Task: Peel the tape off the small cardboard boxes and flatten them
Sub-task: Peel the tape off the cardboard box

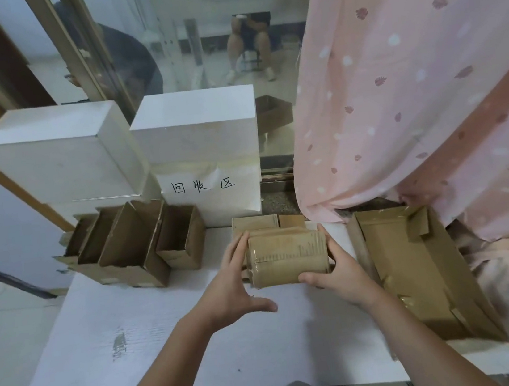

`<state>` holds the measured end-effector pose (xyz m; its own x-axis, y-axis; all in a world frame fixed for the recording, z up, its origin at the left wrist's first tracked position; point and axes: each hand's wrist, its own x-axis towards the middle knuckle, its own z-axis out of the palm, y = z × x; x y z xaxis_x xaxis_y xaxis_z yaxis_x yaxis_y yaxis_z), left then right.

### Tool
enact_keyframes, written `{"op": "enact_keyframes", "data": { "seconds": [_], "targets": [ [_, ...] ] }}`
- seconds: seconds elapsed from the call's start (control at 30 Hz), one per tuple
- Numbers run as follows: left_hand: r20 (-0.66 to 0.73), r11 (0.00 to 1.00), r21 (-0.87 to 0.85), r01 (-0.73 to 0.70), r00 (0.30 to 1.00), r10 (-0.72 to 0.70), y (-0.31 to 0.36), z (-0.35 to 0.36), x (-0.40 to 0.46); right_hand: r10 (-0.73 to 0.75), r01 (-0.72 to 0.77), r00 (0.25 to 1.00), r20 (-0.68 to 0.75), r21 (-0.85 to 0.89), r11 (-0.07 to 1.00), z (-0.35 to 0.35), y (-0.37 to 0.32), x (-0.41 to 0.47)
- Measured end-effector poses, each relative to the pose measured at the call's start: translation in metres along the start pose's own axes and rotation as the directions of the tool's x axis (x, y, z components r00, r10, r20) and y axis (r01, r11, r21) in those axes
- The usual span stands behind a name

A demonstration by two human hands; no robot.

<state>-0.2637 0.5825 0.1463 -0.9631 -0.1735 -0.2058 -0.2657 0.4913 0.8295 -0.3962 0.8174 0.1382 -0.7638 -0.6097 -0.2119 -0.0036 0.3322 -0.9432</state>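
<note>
A small brown cardboard box [287, 258], wrapped in glossy clear tape, sits on the white board [169, 343] in the middle of the view. My left hand [234, 281] lies against the box's left side with straight fingers, its thumb spread away toward me. My right hand [337, 266] grips the box's right end, fingers up along the side and thumb under the front bottom edge. Two more small closed boxes [254, 223] stand just behind it, partly hidden.
Several opened small boxes [133, 244] stand in a row at the left. A large opened carton [419, 271] lies at the right. White foam boxes [196, 126] with a handwritten paper label line the back. A pink curtain [411, 91] hangs at the right.
</note>
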Motion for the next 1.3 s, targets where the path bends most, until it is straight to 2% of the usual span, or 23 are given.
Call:
{"op": "enact_keyframes", "data": {
  "seconds": [0.07,0.2,0.27,0.4,0.6,0.7,0.83,0.9,1.03,1.13,1.17,1.3],
  "targets": [
    [-0.066,0.992,0.122,-0.042,0.997,0.05,0.002,-0.007,0.002,0.006,-0.006,1.0,0.008,0.011,1.0,0.001,-0.005,0.003],
    [-0.231,0.989,0.143,-0.029,0.971,0.062,0.005,-0.015,0.001,0.016,-0.018,0.998,-0.062,-0.033,0.999,0.012,-0.014,0.008],
    [-0.269,0.997,0.072,0.008,0.963,0.011,0.012,-0.017,-0.004,-0.009,0.004,0.995,-0.096,-0.051,0.999,0.021,-0.022,0.007],
    [-0.312,0.976,-0.187,0.116,0.935,-0.171,0.025,-0.014,-0.01,-0.14,0.135,0.978,-0.157,-0.045,0.99,0.041,-0.023,0.007],
    [-0.384,0.957,-0.244,0.16,0.89,-0.247,0.03,-0.007,-0.008,-0.171,0.165,0.98,-0.103,-0.063,0.984,0.082,-0.029,0.003],
    [-0.378,0.971,-0.198,0.133,0.904,-0.2,0.028,-0.004,-0.01,-0.153,0.147,0.984,-0.095,-0.069,0.987,0.09,-0.031,0.006],
    [-0.335,0.992,-0.075,0.101,0.934,-0.12,0.03,-0.001,-0.013,-0.108,0.114,0.991,-0.073,0.083,0.99,0.082,-0.032,0.009],
    [-0.328,0.996,-0.02,0.082,0.941,-0.084,0.032,0.001,-0.014,-0.077,0.087,0.993,-0.094,0.102,0.991,0.078,-0.033,0.01],
    [-0.343,0.989,0.15,-0.003,0.938,0.055,0.036,0.007,-0.013,-0.163,0.134,0.967,-0.198,-0.154,0.979,0.079,-0.043,0.011],
    [-0.389,0.982,0.188,0.019,0.919,0.057,0.039,0.01,-0.015,-0.309,0.203,0.915,-0.26,-0.365,0.909,0.081,-0.049,0.013],
    [-0.4,0.984,0.178,0.033,0.916,0.041,0.04,0.011,-0.016,-0.335,0.223,0.906,-0.26,-0.381,0.897,0.081,-0.05,0.013],
    [-0.413,0.985,0.153,0.074,0.911,-0.005,0.043,0.012,-0.021,-0.312,0.255,0.916,-0.252,-0.235,0.938,0.083,-0.052,0.011]
  ]
}}
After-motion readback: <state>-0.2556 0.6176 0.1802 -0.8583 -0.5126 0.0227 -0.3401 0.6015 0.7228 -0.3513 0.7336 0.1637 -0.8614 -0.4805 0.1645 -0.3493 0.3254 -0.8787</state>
